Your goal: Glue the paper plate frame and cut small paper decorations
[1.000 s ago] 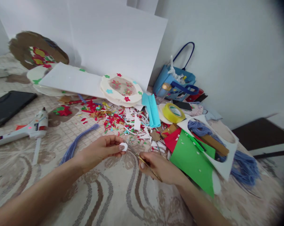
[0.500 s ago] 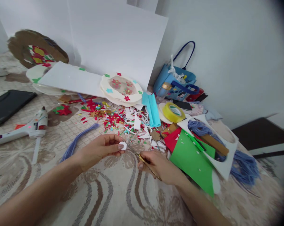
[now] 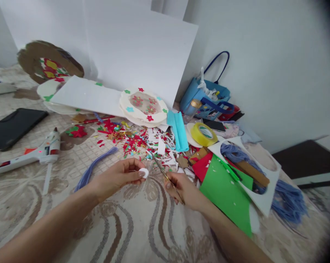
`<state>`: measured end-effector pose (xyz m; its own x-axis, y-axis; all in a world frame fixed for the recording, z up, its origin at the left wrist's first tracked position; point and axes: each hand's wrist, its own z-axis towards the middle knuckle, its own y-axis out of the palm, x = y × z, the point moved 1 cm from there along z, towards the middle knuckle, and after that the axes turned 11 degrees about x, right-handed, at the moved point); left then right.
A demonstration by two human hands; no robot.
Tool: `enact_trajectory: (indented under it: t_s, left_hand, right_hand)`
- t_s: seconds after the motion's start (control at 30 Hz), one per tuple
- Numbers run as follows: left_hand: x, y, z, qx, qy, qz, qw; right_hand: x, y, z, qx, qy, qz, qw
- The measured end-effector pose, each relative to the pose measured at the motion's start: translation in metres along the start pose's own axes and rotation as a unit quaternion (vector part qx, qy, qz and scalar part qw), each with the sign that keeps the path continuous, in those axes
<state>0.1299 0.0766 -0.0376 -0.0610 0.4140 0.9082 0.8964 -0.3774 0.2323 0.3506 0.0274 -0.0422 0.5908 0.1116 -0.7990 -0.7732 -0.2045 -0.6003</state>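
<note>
Between the thumb and fingers of my left hand (image 3: pixel 121 177) is a small, roundish white piece of foam or paper (image 3: pixel 144 172); I cannot tell which material. My right hand (image 3: pixel 183 190) is closed round the gold handles of a pair of scissors (image 3: pixel 162 170). The blades point up and to the left, a little apart from the white piece. Beyond both hands lies a heap of red, white and other coloured scraps (image 3: pixel 137 140). A bundle of blue yarn (image 3: pixel 95 166) rests just past my left wrist.
At the left are a glue gun (image 3: pixel 47 149) and a black phone (image 3: pixel 15 126). Flower-decorated white discs (image 3: pixel 123 111) stand at the back. To the right are yellow tape (image 3: pixel 203 134), a green sheet (image 3: pixel 227 193), a green cutter (image 3: pixel 227 167) and a blue bag (image 3: pixel 189 89).
The scissors have come away from the white piece, moving right, and their blades point more upward. The white piece has turned in my left fingers and looks rounder. The view has shifted slightly.
</note>
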Motion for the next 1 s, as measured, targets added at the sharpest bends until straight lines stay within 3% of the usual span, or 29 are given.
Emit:
enact_trajectory:
  t_s: [0.17, 0.37, 0.53, 0.8, 1.0]
  left_hand:
    - [0.001, 0.002, -0.001, 0.010, 0.014, -0.003, 1.000]
    - [0.004, 0.007, -0.005, 0.023, -0.037, -0.014, 0.999]
    - [0.001, 0.004, -0.002, 0.041, -0.002, 0.000, 0.999]
    - [0.000, 0.005, -0.002, 0.019, 0.011, 0.021, 1.000]
    - [0.001, 0.009, -0.005, 0.014, -0.027, -0.018, 0.999]
  right_hand:
    - [-0.007, -0.005, -0.008, -0.020, -0.021, 0.012, 1.000]
    - [-0.011, -0.011, -0.016, -0.039, -0.006, 0.024, 0.999]
    - [-0.008, -0.009, -0.015, -0.047, 0.006, 0.009, 0.999]
    - [-0.013, -0.004, -0.016, -0.058, 0.002, -0.006, 0.998]
    - [-0.015, -0.001, -0.015, -0.060, 0.003, -0.028, 0.998]
